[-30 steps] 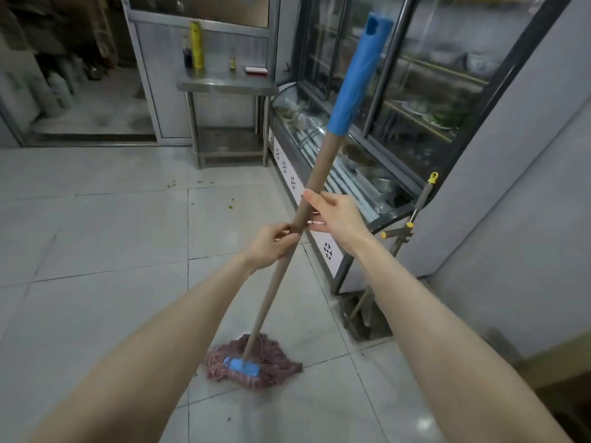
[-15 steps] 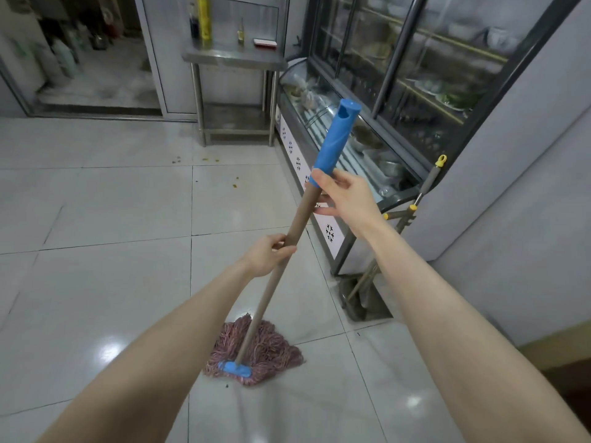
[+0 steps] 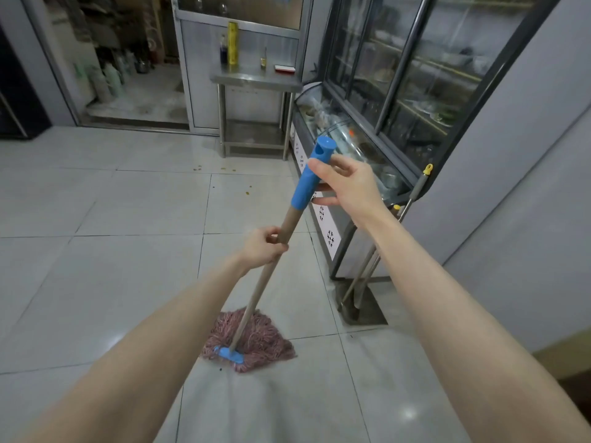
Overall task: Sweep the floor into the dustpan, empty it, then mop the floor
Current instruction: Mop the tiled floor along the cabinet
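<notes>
A mop with a wooden shaft (image 3: 256, 298) and a blue grip (image 3: 311, 175) at its top leans from lower left to upper right. Its pinkish string head (image 3: 259, 340) lies spread on the pale tiled floor (image 3: 112, 266), held by a blue clamp. My left hand (image 3: 263, 246) grips the wooden shaft at mid-height. My right hand (image 3: 347, 185) holds the blue grip near the top, thumb across it and fingers loosely curled behind. A wet, duller patch of floor spreads in front of the mop head.
A glass display fridge (image 3: 399, 100) runs along the right. A long-handled dustpan and broom (image 3: 377, 266) lean at its near corner by the grey wall. A steel table (image 3: 256, 81) with bottles stands at the back. Small yellow crumbs (image 3: 224, 177) lie on the far tiles.
The mop handle has tilted lower and its head has shifted slightly nearer. My right hand has slid up from the wooden shaft onto the blue grip. My left hand keeps its hold.
</notes>
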